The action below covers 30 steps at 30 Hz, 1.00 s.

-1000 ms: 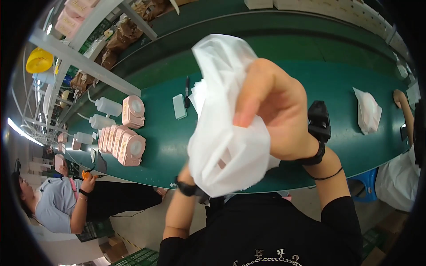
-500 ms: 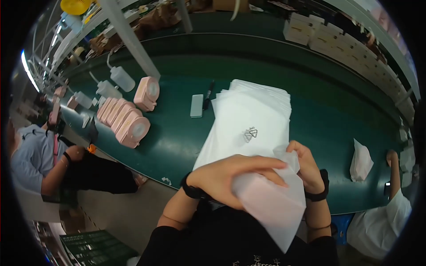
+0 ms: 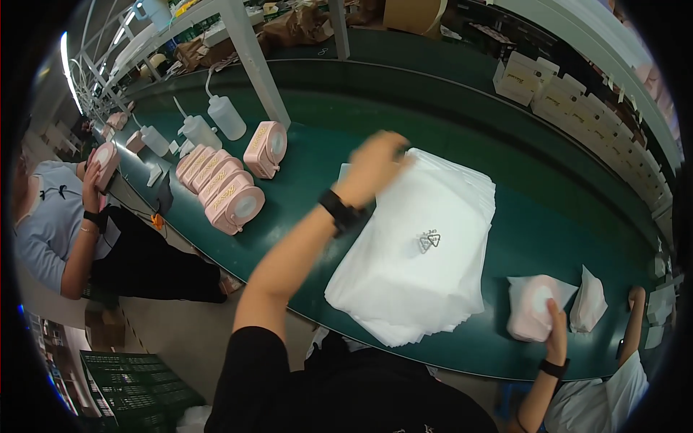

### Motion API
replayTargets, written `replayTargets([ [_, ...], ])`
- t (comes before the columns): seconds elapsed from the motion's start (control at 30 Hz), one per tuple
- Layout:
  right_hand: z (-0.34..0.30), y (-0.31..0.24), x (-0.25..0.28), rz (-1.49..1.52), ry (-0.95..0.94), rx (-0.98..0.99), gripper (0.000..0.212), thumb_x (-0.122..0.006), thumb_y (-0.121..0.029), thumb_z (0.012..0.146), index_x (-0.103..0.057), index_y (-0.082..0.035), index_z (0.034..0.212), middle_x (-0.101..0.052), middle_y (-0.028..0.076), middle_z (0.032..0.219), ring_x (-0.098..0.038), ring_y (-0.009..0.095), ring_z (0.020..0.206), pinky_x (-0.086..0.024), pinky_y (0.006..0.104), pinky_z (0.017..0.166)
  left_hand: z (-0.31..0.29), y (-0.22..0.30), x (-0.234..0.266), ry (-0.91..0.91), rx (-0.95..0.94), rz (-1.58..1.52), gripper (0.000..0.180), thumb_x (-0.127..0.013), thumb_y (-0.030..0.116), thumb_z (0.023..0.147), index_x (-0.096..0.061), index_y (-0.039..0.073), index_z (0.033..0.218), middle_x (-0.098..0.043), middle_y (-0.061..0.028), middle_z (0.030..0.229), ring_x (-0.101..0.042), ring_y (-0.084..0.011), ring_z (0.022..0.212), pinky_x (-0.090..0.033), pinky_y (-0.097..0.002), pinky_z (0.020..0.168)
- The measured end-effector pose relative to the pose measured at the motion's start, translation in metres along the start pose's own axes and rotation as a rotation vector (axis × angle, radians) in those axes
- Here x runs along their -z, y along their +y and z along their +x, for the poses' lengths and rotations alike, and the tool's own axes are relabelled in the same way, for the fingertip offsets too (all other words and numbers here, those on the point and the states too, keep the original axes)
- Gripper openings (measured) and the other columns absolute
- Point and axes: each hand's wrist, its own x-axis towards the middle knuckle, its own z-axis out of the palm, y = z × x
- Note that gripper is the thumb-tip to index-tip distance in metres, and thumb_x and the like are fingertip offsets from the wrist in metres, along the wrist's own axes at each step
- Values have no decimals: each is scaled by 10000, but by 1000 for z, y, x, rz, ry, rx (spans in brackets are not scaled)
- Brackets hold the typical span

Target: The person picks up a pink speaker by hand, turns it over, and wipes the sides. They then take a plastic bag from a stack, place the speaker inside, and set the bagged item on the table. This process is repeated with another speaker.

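Note:
My right hand point(image 3: 555, 333) grips a pink rounded case point(image 3: 533, 309) inside a translucent white bag, at the right of the green table. A white disc on the case shows through the bag. My left hand point(image 3: 372, 169) reaches over the far left corner of a stack of translucent white bags point(image 3: 433, 281). Its fingers are smeared by motion, and a small dark thing shows beside them that I cannot make out. A pale flat box point(image 3: 344, 172) is mostly covered by this hand. Beyond my right hand lies another bagged pink thing point(image 3: 589, 307).
Several pink cases point(image 3: 234, 206) stand in a row at the left, one more point(image 3: 266, 149) behind them. White squeeze bottles point(image 3: 227, 117) stand near a metal post point(image 3: 256, 65). White boxes point(image 3: 577, 108) line the far right. A co-worker point(image 3: 65, 216) sits left; another's arm point(image 3: 635, 317) is right.
The bagged pink case has gone from between my hands to the table's right side in my right hand. My left hand has moved off it to the stack's far left corner. The view has shifted.

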Motion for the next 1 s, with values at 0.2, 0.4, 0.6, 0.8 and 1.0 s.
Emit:
replayTargets([
  [0.2, 16, -28, 108, -39, 126, -38, 471, -619, -338, 871, -553, 48, 1133, -602, 107, 1081, -587, 174, 965, -480, 293, 800, 9, -182, 107, 405, 421, 1086, 614, -668, 356, 769, -445, 15, 1228, -531, -169, 1131, -506, -359, 1094, -438, -506, 826],
  [0.4, 45, -23, 156, -1043, 659, 465, 438, -566, -174, 888, -474, 36, 1262, -575, 165, 1171, -530, 272, 1123, -422, 328, 934, -19, -181, 121, 98, 501, 711, 633, -688, 225, 747, -390, 29, 1271, -514, -178, 1153, -517, -364, 1083, -415, -510, 864],
  [0.6, 21, -52, -8, -532, 263, 535, 391, -565, -101, 895, -485, -3, 1265, -562, 120, 1203, -533, 200, 1124, -424, 291, 930, -77, -39, 115, 119, 121, 3, 571, -683, 20, 723, -405, -12, 1220, -509, -147, 1155, -523, -245, 1102, -413, -364, 933],
  [0.8, 4, -56, -196, 39, -418, 429, 741, -680, -284, 823, -294, -5, 1390, -461, 183, 1306, -479, 262, 1190, -392, 372, 980, -109, 25, 70, 108, 293, -1035, 583, -673, 108, 802, -376, -20, 1287, -487, -108, 1239, -485, -189, 1153, -378, -321, 981],
  [1.0, -15, -58, -255, -1, -477, 558, 931, -765, -193, 740, -164, -37, 1433, -312, 177, 1411, -391, 275, 1264, -355, 394, 1023, -115, 92, 25, -57, 285, -1011, 639, -676, 163, 812, -342, -23, 1325, -454, -127, 1272, -459, -204, 1182, -359, -333, 1000],
])
